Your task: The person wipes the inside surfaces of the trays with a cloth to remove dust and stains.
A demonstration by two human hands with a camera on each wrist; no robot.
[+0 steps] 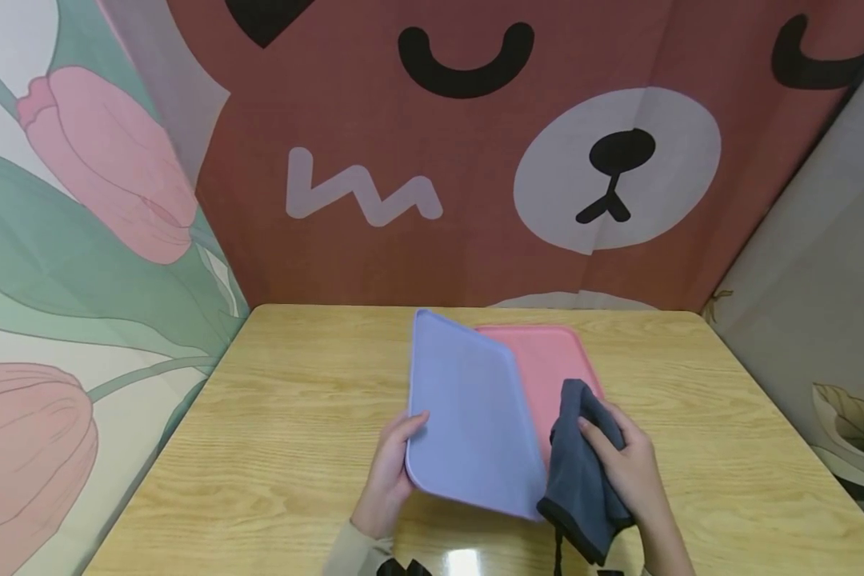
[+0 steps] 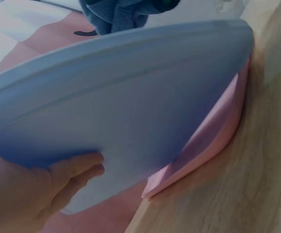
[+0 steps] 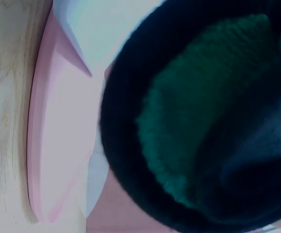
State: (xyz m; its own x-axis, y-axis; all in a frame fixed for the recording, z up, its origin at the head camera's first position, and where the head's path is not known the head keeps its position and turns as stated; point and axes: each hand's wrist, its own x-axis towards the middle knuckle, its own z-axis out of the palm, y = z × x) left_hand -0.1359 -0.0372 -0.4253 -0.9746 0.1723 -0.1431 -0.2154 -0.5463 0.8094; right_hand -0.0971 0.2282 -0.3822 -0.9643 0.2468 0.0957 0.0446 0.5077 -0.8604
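My left hand (image 1: 389,474) grips the left edge of a lavender tray (image 1: 468,416), thumb on the front face and fingers behind. The tray is tilted up, and its underside (image 2: 131,111) fills much of the left wrist view. A pink tray (image 1: 547,360) lies on the table, partly hidden behind the lavender one. My right hand (image 1: 635,464) pinches a folded dark blue-grey cloth (image 1: 583,472) with black edging and a hanging cord, close to the lavender tray's right edge. In the right wrist view the cloth (image 3: 189,116) shows a fuzzy green inner side within a curved black border.
The light wood table (image 1: 295,384) extends to both sides of the trays. Behind it hangs a brown curtain (image 1: 360,264) printed with a bear face. A floral curtain (image 1: 115,336) borders the left side, and a pale one (image 1: 814,280) the right.
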